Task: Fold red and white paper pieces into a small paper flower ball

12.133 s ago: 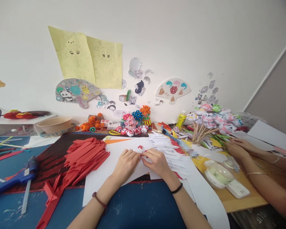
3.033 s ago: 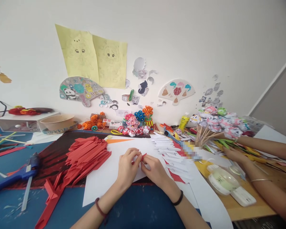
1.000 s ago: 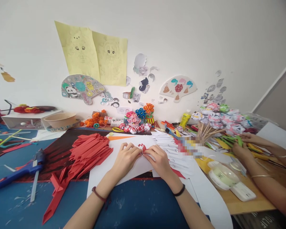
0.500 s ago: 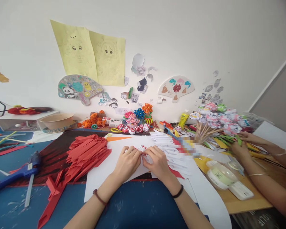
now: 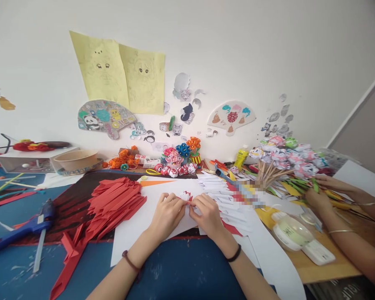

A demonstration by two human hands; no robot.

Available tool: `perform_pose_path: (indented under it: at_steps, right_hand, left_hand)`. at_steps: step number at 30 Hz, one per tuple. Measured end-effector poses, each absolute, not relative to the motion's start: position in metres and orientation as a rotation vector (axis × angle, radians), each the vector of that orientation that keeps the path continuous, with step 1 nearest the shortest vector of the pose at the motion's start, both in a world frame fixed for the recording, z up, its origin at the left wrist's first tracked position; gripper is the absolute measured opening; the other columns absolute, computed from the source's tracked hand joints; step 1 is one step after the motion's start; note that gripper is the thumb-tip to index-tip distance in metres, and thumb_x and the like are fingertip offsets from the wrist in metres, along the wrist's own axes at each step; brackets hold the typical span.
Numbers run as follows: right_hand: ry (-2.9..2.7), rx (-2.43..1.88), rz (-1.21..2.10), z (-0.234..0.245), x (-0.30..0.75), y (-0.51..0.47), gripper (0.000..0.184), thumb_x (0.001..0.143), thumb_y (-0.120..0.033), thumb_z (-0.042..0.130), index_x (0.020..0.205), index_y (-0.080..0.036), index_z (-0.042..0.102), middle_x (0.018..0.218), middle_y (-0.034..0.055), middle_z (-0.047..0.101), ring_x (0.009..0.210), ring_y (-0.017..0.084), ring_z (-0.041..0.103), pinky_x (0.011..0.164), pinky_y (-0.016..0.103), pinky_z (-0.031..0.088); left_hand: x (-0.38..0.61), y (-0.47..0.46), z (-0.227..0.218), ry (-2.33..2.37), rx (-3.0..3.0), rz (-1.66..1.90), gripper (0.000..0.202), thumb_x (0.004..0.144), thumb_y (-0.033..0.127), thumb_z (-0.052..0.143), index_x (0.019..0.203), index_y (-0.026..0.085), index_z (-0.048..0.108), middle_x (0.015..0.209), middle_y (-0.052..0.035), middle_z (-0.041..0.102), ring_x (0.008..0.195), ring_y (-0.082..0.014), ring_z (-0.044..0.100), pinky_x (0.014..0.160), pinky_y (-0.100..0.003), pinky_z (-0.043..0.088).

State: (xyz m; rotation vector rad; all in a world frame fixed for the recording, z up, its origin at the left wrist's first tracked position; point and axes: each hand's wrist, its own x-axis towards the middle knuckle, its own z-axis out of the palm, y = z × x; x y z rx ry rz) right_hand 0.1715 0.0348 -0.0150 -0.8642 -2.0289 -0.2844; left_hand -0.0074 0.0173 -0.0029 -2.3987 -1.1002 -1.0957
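Observation:
Between my two hands is a small red and white folded-paper flower, its petals pointing up and away from me. My left hand pinches its near left side, fingers curled. Close beside it, my right hand pinches the near right side. The fingertips hide the lower part of the flower. Both hands hover over white paper sheets. A pile of folded red paper strips lies left of my left hand, and folded white paper strips spread out right of my right hand.
A blue glue gun lies at the left. Finished paper flowers line the wall side. At the right are a bunch of stemmed paper flowers, a clear bottle, and another person's hands holding green paper.
The paper flower shows more of its red and white petals above my fingertips. My right hand has shifted very slightly right. The view has tilted a little.

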Motion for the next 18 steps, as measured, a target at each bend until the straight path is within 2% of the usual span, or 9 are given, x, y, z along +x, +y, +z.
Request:
perform_pose_path:
  at_steps: [4,8,14,18]
  right_hand:
    - [-2.089,-0.824,-0.466,-0.016,0.173,0.036,0.023,0.092,-0.01,0.049,0.072,-0.02,0.055,0.067,0.0024,0.057,0.067,0.018,0.048,0.062,0.033,0.035]
    - [-2.186,-0.802,-0.553,-0.016,0.172,0.036,0.027,0.094,-0.009,0.045,0.072,-0.02,0.055,0.068,0.0032,0.056,0.067,0.019,0.048,0.061,0.034,0.035]
    - [-2.241,-0.792,-0.545,-0.02,0.169,0.038,0.032,0.096,-0.011,0.044,0.067,-0.02,0.053,0.066,0.0031,0.055,0.064,0.018,0.047,0.059,0.033,0.035]
    - [-2.276,-0.795,-0.495,-0.021,0.171,0.038,0.032,0.098,-0.013,0.043,0.068,-0.02,0.053,0.068,0.0034,0.056,0.065,0.018,0.049,0.059,0.032,0.037]
  left_hand:
    - [-0.003,0.016,-0.004,-1.15,-2.351,-1.021,0.014,0.096,0.014,0.046,0.099,0.019,0.059,0.087,-0.003,0.07,0.084,-0.0196,0.058,0.08,-0.037,0.035]
    - [0.002,0.015,-0.009,-1.24,-2.299,-0.903,0.013,0.094,0.014,0.046,0.097,0.019,0.058,0.085,-0.0037,0.067,0.08,-0.0199,0.058,0.078,-0.037,0.035]
    - [0.001,0.018,-0.017,-1.174,-2.274,-0.79,0.018,0.096,0.013,0.044,0.082,0.018,0.054,0.075,-0.0028,0.063,0.073,-0.0198,0.055,0.072,-0.036,0.034]
    - [-0.005,0.02,-0.019,-1.077,-2.271,-0.753,0.019,0.097,0.013,0.044,0.083,0.018,0.055,0.08,-0.0032,0.064,0.076,-0.0197,0.054,0.074,-0.036,0.034]
